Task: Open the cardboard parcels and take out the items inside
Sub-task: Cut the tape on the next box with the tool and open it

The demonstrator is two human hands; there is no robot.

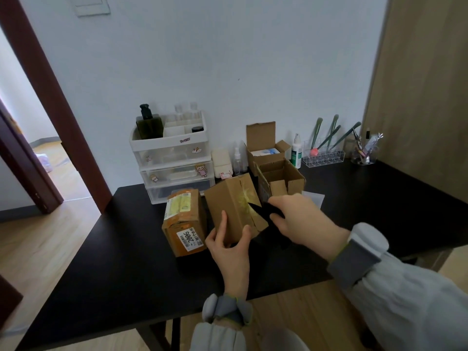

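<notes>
On the black table [101, 249], near its middle, you hold a plain cardboard parcel [228, 201] tilted, its yellow-taped face turned up and to the right. Your left hand [228, 249] grips its near end, thumb on one side and fingers up the other. Your right hand [298, 221] is curled round the handle of a black cutter [263, 211], whose pointed blade lies against the yellow tape. Just beside the parcel, on its left, a second parcel [184, 224] wrapped in orange tape lies sealed on the table, with a white label facing you. Behind them stand two opened boxes [281, 178], flaps up, and a white drawer organizer [174, 158] against the wall.
</notes>
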